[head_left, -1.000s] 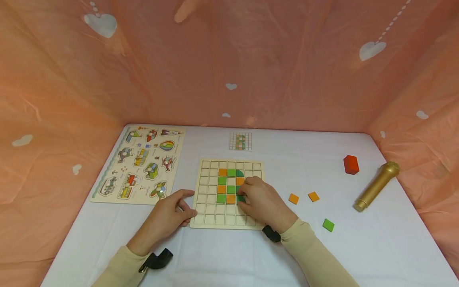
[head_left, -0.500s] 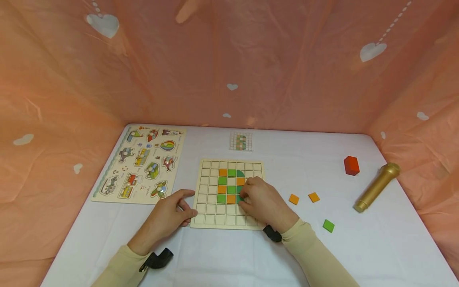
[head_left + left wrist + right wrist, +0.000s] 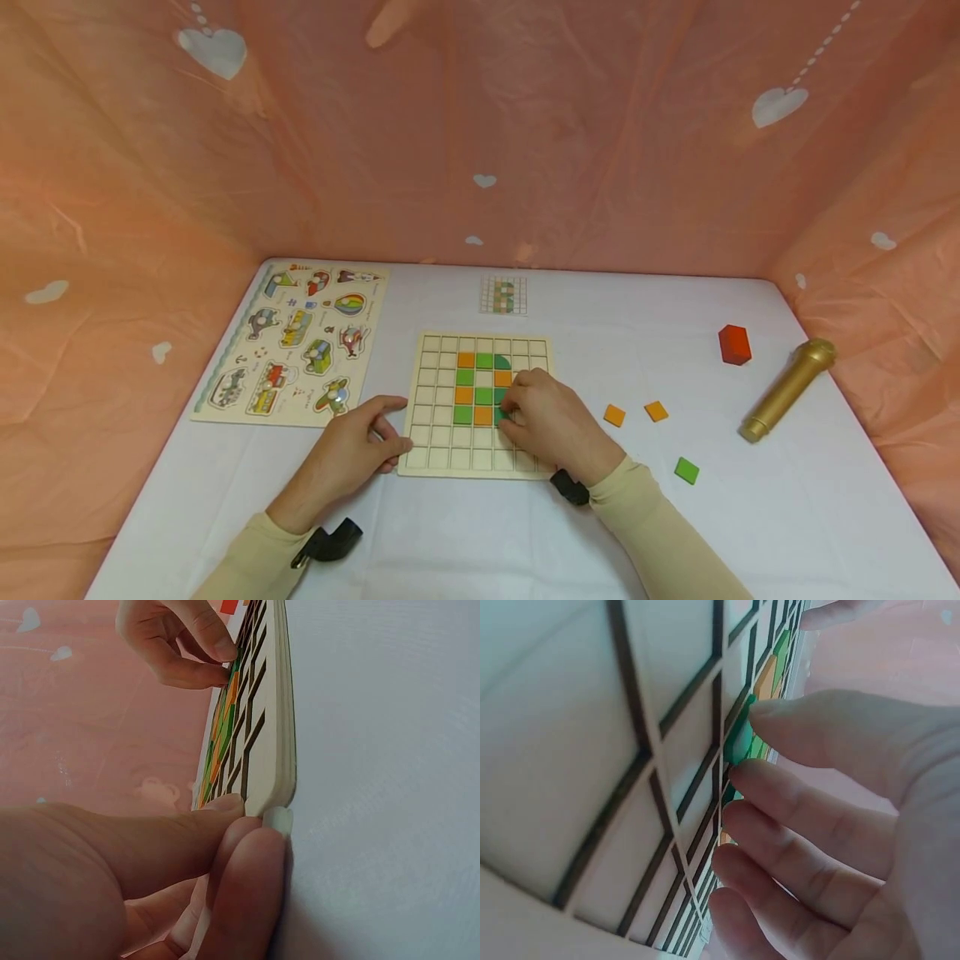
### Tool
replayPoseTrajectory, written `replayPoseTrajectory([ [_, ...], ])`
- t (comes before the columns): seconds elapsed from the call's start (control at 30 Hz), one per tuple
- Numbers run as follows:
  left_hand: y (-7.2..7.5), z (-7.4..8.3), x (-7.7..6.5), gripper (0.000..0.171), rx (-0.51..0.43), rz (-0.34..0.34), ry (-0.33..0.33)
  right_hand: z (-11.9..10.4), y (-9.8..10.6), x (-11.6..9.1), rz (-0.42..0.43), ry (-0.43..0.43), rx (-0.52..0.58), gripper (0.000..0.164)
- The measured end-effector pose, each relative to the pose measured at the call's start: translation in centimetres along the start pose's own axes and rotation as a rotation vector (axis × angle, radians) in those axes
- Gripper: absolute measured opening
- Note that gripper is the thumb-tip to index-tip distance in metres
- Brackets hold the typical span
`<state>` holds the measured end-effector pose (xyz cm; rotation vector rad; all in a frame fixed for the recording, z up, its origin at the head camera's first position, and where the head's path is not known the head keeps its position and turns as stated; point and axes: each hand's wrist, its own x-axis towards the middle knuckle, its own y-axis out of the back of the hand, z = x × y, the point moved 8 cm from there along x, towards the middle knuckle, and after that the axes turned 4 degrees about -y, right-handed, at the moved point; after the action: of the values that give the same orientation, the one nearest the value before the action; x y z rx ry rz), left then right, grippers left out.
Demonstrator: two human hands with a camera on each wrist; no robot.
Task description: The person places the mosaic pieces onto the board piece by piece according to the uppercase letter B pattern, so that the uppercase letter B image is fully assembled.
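Note:
A wooden grid board (image 3: 438, 458) lies flat, with orange, light green and dark green tiles set in several of its squares. My left hand (image 3: 348, 446) is at its left edge; in the left wrist view the thumb (image 3: 217, 810) lies on the board's rim and a curled finger (image 3: 251, 862) meets the corner. Over the right part of the tile pattern, my right hand (image 3: 551, 421) pinches a dark green tile (image 3: 740, 739) between thumb and index finger, at the board's surface. That tile's outer edge looks rounded; the fingers partly hide it and its neighbours.
Two orange tiles (image 3: 614, 416) and a green tile (image 3: 686, 471) lie right of the board. Farther right are a red block (image 3: 735, 345) and a gold cylinder (image 3: 783, 392). A pattern card (image 3: 503, 296) lies behind; a picture puzzle (image 3: 300, 350) sits left. Pink cloth surrounds the table.

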<state>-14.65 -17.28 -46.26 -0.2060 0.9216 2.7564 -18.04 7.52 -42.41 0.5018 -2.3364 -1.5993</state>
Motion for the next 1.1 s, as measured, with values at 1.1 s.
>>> replayPoseTrajectory([
  [1.1,-0.2,-0.2,0.0,0.058,-0.042,-0.017,0.019,12.2,5.8,-7.4,0.055,-0.272,-0.046,0.018],
])
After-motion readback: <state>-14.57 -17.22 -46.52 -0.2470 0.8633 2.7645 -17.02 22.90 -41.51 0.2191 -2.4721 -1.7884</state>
